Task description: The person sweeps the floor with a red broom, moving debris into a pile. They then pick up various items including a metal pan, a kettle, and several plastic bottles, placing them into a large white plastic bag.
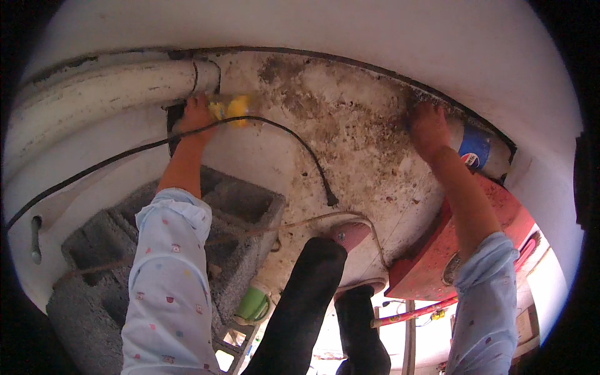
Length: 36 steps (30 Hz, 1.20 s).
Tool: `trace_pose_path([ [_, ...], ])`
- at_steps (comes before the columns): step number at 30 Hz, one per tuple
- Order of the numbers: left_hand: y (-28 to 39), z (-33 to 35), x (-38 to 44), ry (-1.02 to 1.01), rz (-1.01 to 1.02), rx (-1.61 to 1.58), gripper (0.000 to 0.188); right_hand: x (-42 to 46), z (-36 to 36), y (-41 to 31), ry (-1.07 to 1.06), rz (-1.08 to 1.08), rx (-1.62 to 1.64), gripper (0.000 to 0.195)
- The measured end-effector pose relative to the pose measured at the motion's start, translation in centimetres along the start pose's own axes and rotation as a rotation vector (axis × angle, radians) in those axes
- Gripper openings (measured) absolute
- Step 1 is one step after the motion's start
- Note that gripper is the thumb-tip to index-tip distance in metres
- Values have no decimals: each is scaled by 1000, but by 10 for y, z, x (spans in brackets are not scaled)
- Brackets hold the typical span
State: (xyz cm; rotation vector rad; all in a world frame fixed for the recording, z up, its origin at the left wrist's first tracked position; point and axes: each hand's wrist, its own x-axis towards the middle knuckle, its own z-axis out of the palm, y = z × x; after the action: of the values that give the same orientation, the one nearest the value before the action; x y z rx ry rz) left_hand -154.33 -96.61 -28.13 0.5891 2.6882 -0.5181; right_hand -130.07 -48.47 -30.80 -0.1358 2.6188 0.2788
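Note:
My left hand (196, 118) reaches to the wall's foot, beside the end of a thick white pipe (131, 84). A blurred yellow item (236, 110) lies against its fingers; whether they grip it is unclear. A black power cable (140, 147) passes in front of this wrist and ends in a plug (332, 199) over the stained floor (347, 126). My right hand (429, 133), blurred, is low by the wall at the right. Close beside it lies a plastic bottle with a blue label (474, 146). The fingers' hold is hidden.
Hollow grey concrete blocks (262, 243) stand below my left arm. A red painted object (422, 267) is below my right arm, with a red rod (412, 311) lower down. A thin tan cord (323, 216) crosses near my shoe (349, 234). A green mug (253, 304) stands beside the blocks.

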Motion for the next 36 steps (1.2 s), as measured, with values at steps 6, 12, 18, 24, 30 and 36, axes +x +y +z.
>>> trace_pose_path([
  [6, 43, -34, -8, -180, 75, -121, 52, -32, -60, -40, 131, -180, 331, 32],
  [12, 51, 39, -20, -192, -88, -661, 47, -112, -186, -30, 498, -12, 727, 38],
  [18, 101, 24, -54, -356, -525, -1144, 42, -207, -171, 13, 576, 530, 812, 38],
  [24, 137, -11, -87, -384, -989, -1496, 28, -303, -110, -19, 358, 957, 1166, 30],
  [30, 201, -81, -144, -447, -1207, -1981, 28, -373, -97, -80, 389, 1493, 2776, 19],
  [36, 268, -165, -249, -580, -1436, -2453, 35, -455, -175, -93, 408, 1179, 3262, 21],
])
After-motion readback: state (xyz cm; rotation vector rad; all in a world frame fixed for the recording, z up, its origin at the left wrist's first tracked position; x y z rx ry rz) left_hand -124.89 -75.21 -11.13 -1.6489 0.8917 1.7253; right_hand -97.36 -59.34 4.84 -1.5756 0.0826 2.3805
